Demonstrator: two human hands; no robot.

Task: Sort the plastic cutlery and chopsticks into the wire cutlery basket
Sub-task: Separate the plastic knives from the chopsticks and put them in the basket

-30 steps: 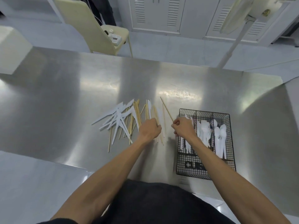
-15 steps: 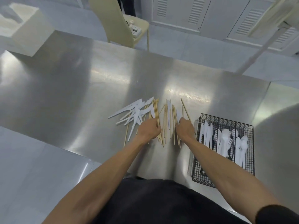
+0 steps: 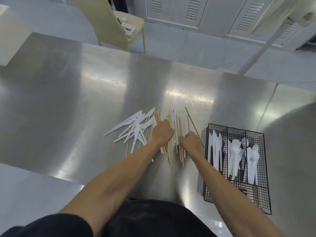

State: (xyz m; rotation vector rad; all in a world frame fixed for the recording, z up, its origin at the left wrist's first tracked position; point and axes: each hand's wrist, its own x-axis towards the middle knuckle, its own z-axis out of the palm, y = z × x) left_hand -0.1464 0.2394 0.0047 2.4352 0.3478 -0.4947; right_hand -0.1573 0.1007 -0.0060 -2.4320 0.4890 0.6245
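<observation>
Gathering of the chopsticks (image 3: 179,124) is judged to be the step in hand. They are spread on the worktop (image 3: 85,108), under and between both hands. The left hand (image 3: 162,132) is laid on the pile, fingers curled round a few sticks. The right hand (image 3: 190,140) is set just beside it on the same pile; its fingers are curled under, and whether anything is pinched cannot be told. The basket (image 3: 236,129) is placed to the right, near the right hand, untouched.

Done: sorted knives (image 3: 215,147) are seen in the left slot, forks (image 3: 235,149) in the middle, spoons (image 3: 254,154) in the right.

Left: loose knives (image 3: 135,127) are fanned out left of the left hand, mixed with chopsticks. No chopsticks are seen in the basket. Roughly half done, it is judged.

Writing: something dark is glimpsed at the basket's near end, but nothing can be read. No brand is made out.
</observation>
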